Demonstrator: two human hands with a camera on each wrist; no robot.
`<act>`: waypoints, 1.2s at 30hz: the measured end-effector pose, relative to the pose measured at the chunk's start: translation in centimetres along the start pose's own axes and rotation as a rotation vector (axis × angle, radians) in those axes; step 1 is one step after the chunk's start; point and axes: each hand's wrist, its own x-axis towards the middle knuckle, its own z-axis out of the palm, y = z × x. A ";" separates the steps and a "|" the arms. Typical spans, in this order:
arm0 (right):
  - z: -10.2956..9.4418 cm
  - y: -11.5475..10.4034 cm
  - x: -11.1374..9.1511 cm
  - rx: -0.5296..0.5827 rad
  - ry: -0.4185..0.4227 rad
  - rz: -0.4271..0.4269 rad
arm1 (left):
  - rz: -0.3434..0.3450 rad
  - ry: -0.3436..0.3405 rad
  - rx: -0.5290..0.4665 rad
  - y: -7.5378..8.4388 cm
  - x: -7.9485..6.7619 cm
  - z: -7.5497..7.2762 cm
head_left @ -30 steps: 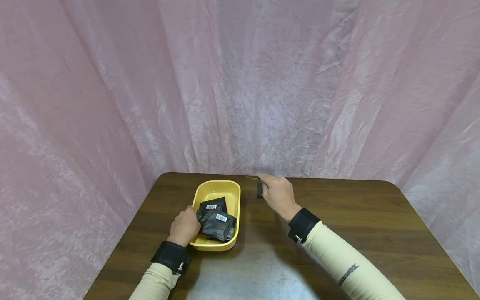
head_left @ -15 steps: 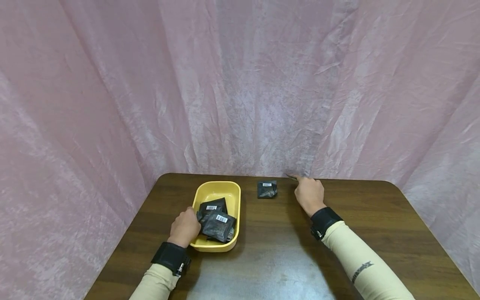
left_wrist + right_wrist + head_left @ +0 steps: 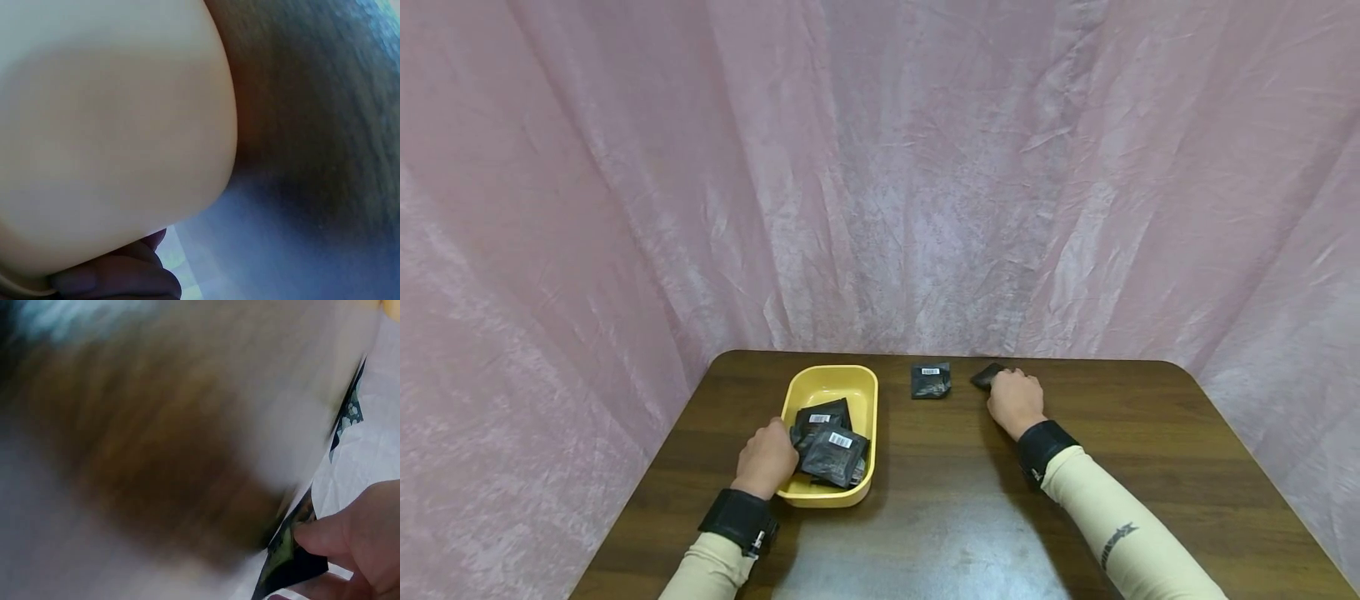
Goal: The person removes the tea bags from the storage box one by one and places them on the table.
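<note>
I judge the step as laying out the black packet [image 3: 985,377], now at three o'clock from the barcoded packet [image 3: 930,382]; best lowered flat, thumb released last. Right hand [image 3: 1017,403]: pinching it, back upward; bench [image 3: 1112,433] contact unclear. Left hand [image 3: 766,458]: gripping the yellow tub [image 3: 827,500] at nine o'clock.

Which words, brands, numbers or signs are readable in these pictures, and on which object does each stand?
No text is readable.
White barcode labels on two black packets in the yellow box: too small to read.
White label on the packet on the table: also too small.
Dark print on the right sleeve: too blurred.
Packet held by the right hand: no legible text.
</note>
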 end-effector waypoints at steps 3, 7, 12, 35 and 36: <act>0.2 -0.2 0.2 0.033 -0.034 0.007 | 0.004 0.005 0.003 -0.1 0.0 0.0; 0.4 -0.3 0.4 0.087 -0.086 0.046 | 0.013 0.015 0.006 -0.2 0.0 0.1; 0.3 -0.6 0.3 0.089 -0.139 0.060 | 0.016 0.015 0.002 -0.3 0.0 0.2; -0.2 -1.9 0.0 0.017 -0.303 0.075 | 0.018 0.020 -0.001 0.0 -0.3 -0.2; -0.3 -1.9 0.0 0.014 -0.306 0.073 | 0.017 0.016 -0.003 0.0 -0.2 -0.2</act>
